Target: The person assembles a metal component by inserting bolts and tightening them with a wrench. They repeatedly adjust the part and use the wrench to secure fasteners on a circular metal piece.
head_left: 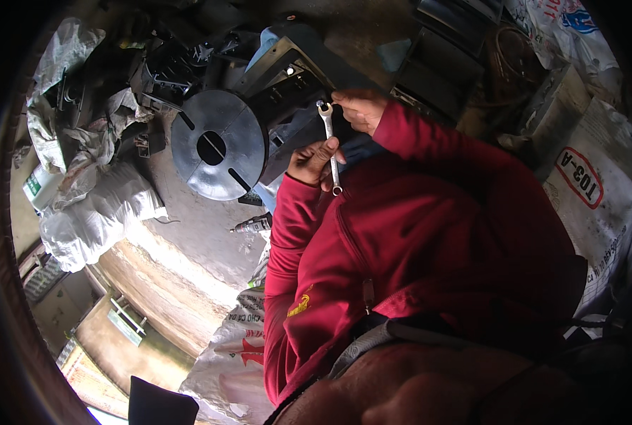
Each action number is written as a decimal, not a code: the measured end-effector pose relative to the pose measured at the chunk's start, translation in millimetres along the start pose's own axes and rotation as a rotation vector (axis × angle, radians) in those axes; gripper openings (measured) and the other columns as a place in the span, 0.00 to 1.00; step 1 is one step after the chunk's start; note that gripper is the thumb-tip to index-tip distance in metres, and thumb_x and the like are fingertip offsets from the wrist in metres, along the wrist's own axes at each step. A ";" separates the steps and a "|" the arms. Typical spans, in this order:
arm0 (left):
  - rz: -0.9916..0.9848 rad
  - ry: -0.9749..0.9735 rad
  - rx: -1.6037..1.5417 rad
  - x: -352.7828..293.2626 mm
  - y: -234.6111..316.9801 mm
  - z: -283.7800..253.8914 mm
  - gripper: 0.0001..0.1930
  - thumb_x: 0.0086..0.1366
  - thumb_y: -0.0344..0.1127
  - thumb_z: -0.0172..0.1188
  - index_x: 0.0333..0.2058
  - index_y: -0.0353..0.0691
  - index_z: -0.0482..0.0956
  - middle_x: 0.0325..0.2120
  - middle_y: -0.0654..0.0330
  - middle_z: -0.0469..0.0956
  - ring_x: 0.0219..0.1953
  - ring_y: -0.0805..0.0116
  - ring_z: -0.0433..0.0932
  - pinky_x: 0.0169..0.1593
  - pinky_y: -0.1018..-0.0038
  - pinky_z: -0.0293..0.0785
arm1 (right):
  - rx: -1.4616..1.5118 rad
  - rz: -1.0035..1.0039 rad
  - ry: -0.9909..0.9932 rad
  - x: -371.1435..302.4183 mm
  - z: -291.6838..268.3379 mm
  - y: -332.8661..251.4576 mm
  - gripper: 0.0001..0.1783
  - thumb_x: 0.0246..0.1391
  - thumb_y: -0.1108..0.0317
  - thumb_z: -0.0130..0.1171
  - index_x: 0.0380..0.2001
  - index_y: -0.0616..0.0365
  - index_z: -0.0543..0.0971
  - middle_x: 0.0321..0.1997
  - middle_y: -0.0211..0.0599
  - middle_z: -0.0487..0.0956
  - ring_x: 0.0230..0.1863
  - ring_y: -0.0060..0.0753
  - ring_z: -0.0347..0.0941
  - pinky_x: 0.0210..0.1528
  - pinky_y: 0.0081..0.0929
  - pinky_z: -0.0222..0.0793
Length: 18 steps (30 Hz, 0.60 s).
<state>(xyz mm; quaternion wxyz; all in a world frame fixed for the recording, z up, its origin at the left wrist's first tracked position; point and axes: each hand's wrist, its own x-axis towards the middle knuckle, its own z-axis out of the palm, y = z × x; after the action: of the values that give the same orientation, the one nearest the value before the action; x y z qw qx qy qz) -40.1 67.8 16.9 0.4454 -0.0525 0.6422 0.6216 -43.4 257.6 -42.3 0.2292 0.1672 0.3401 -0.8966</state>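
Note:
My left hand (314,162) is closed around the shank of a silver combination wrench (330,144). The wrench's open jaw points up and away from me, against a small bolt head (321,103) on a dark metal frame (286,94). Just right of that jaw is my right hand (360,108), its fingers bent together at the frame's near end. What those fingertips grip is hidden. A grey round metal disc (242,139) with a centre hole and slots is joined to the frame, left of my left hand.
On the floor at left lie white sacks (100,212) and dark metal parts (178,67). A power tool (251,224) rests below the disc. Printed sacks (592,184) stand at right, beside dark metal boxes (436,74). Another sack (231,354) is near my left arm.

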 end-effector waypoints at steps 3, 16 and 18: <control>0.026 0.012 -0.076 6.5 -3.5 6.9 0.23 0.64 0.52 0.55 0.23 0.37 0.78 0.06 0.65 0.66 0.05 0.77 0.65 0.11 0.83 0.58 | -0.011 0.007 0.036 -1.3 3.3 -1.7 0.13 0.60 0.56 0.54 0.30 0.54 0.74 0.12 0.17 0.58 0.09 0.09 0.49 0.10 0.15 0.42; 0.164 0.036 -0.052 20.3 -20.8 5.1 0.22 0.67 0.50 0.51 0.28 0.34 0.78 0.12 0.61 0.71 0.12 0.75 0.71 0.16 0.83 0.64 | 0.010 -0.028 -0.009 2.9 -5.2 6.9 0.16 0.58 0.51 0.55 0.24 0.49 0.69 0.12 0.18 0.59 0.08 0.13 0.49 0.10 0.18 0.44; 0.269 0.018 0.087 18.6 -33.2 -8.0 0.19 0.66 0.46 0.54 0.28 0.34 0.79 0.21 0.59 0.76 0.19 0.75 0.74 0.25 0.82 0.69 | -0.011 -0.018 0.042 -6.0 7.6 -0.1 0.15 0.58 0.52 0.56 0.25 0.49 0.70 0.12 0.16 0.59 0.09 0.09 0.48 0.11 0.16 0.41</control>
<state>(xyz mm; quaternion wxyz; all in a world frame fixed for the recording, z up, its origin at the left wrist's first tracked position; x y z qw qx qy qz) -34.7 62.7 -21.3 0.3543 0.0479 0.6736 0.6469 -39.5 254.2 -34.1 0.2151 0.1815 0.3511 -0.8930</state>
